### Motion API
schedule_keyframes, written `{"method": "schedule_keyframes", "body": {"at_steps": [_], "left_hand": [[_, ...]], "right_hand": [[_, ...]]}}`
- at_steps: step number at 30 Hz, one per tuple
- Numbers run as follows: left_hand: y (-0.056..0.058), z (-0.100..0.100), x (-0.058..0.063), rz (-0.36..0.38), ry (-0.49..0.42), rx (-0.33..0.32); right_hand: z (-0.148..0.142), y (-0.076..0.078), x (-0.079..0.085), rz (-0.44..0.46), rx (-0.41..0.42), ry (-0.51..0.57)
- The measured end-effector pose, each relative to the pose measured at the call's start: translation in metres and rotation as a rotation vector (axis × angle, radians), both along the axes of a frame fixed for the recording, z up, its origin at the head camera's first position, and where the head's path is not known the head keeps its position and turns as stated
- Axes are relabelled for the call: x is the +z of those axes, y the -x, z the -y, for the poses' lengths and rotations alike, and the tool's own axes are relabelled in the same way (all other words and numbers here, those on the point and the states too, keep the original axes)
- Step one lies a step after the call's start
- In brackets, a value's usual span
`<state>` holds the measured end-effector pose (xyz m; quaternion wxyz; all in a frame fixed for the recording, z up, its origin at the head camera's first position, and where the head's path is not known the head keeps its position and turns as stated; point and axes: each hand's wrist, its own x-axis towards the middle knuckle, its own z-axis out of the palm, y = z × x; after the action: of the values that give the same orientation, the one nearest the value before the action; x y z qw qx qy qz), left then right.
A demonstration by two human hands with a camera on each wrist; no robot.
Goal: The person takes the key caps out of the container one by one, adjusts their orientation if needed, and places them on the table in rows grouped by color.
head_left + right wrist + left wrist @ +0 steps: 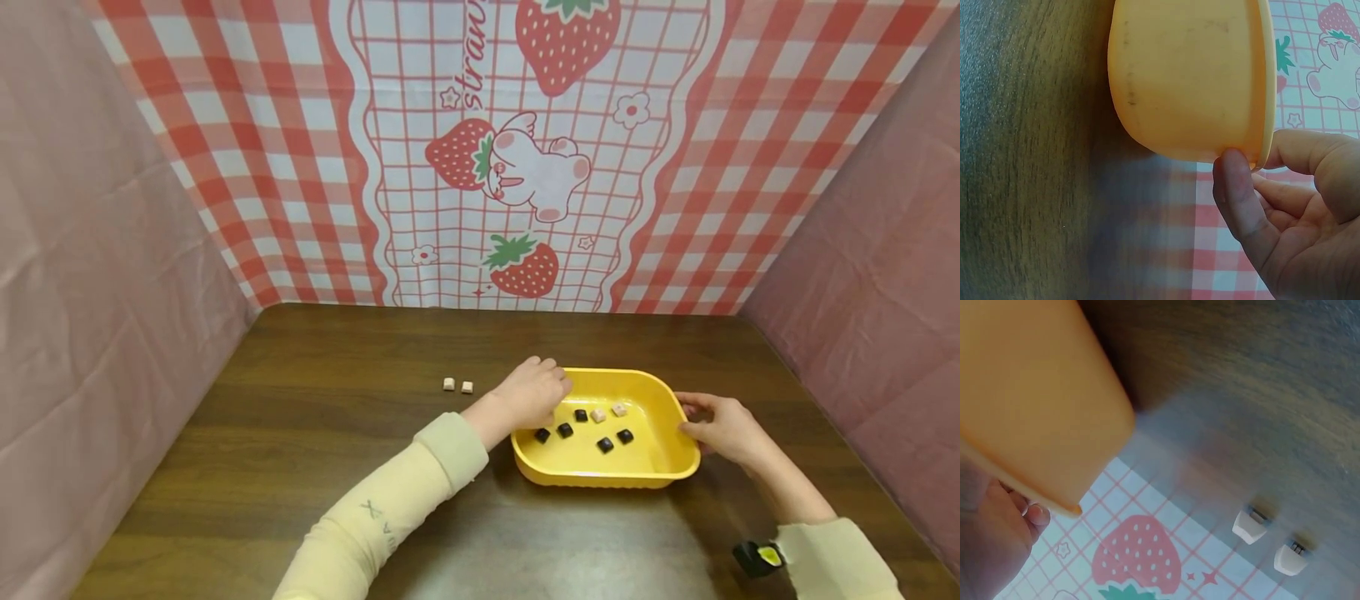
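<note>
A yellow tray (592, 477) lies on the table, holding several small black keycap-like pieces (605, 445) and two pale ones (597, 415). My left hand (531, 392) reaches over the tray's left end with bent fingers; its fingertips are hidden, so whether it grips the rim or a small piece cannot be made out. At the opposite end, my right hand (723, 425) pinches the rim, its thumb (1235, 187) against the outer wall in the right wrist view. Two more pale pieces (1250, 525) sit on the table left of the tray.
The brown wooden table (337, 450) ends at a red checked strawberry cloth (285, 150) behind. Pink cloth walls (97, 275) stand on both sides. A black item with a yellow-green patch (757, 558) is beside the right sleeve.
</note>
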<state>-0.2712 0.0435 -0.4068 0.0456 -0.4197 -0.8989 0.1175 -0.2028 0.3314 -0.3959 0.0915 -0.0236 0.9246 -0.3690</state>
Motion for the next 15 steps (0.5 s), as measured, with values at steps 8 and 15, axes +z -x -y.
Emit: {"method": "schedule_keyframes", "body": {"at_steps": [8,15], "left_hand": [[-0.006,0.01,0.012,0.005,-0.062,-0.001],[-0.01,0.022,0.023,-0.032,-0.11,-0.006]], "right_hand": [[0.001,-0.001,0.0,0.003,-0.001,0.002],[0.0,-0.001,0.003,0.0,0.016,0.004]]}}
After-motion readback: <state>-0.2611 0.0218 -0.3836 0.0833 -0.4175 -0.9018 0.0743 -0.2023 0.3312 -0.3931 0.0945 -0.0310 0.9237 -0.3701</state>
